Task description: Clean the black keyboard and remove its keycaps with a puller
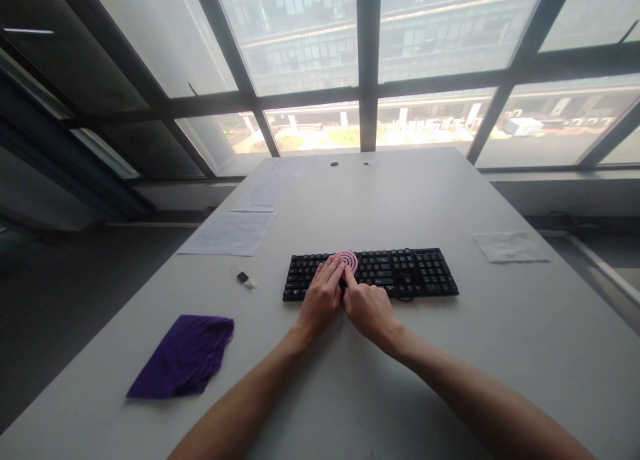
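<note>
a long grey table (500, 353) runs out to the window wall. a black keyboard (400, 273) lies across its middle, set crosswise. papers (230, 233) sit along the left edge, a white tissue (507, 247) near the right edge, a purple cloth (185, 357) toward the near left corner, and a small dark clip-like object (244, 278) lies between cloth and keyboard.

the left hand (320, 300) lies flat, fingers together, on the keys' left part. the right hand (367, 307) presses its extended index finger against a pink ridged disc (347, 260) on the upper key rows. judged from this, light even pressure would keep the disc seated without depressing keys. no containers show.
</note>
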A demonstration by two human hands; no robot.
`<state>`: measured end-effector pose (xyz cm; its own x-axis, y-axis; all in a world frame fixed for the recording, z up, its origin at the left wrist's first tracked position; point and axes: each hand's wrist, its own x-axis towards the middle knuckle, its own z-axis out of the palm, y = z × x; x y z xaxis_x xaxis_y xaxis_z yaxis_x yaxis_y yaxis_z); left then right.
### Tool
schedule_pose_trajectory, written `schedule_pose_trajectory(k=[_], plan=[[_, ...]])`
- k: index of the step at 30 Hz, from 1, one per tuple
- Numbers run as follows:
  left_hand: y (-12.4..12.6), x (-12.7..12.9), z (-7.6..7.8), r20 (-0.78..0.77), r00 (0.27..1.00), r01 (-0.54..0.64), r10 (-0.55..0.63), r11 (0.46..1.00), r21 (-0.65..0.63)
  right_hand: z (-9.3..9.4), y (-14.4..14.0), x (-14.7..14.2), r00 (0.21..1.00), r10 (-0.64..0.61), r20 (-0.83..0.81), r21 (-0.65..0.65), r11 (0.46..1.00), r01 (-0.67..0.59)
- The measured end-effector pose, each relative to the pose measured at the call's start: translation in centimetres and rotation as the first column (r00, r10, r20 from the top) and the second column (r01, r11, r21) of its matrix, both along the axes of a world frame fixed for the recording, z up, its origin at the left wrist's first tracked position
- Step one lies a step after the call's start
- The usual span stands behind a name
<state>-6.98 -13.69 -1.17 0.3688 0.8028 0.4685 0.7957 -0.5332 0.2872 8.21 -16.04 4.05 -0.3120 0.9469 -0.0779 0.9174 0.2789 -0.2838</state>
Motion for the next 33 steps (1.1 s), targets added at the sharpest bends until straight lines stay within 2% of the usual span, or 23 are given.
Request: schedule_pose_trajectory(k=[8, 18, 28, 33], plan=[[-0.2, 0.2, 0.5, 0.066, 0.998, -0.005, 0.005, 1.0, 0.009, 0.1, 0.1, 0.0, 0.995, -0.021, -0.092, 0.038, 0.999, 0.025], [0.1, 0.1, 0.1, 0.037, 0.999, 0.007, -0.007, 1.0, 0.008, -0.1, 0.2, 0.0, 0.996, -0.053, -0.078, -0.012, 0.999, 0.053], [-0.8, 0.3, 1.6, 0.2, 0.98, -0.012, 0.003, 0.999, 0.044, -0.4, -2.1, -1.1, 0.997, -0.004, -0.083, -0.032, 0.999, 0.001], [-0.9, 0.3, 1.8, 0.199, 0.98, -0.004, -0.01, 0.998, 0.068, -0.4, -2.4, -1.3, 0.997, -0.013, -0.081, -0.056, 0.998, 0.008]])
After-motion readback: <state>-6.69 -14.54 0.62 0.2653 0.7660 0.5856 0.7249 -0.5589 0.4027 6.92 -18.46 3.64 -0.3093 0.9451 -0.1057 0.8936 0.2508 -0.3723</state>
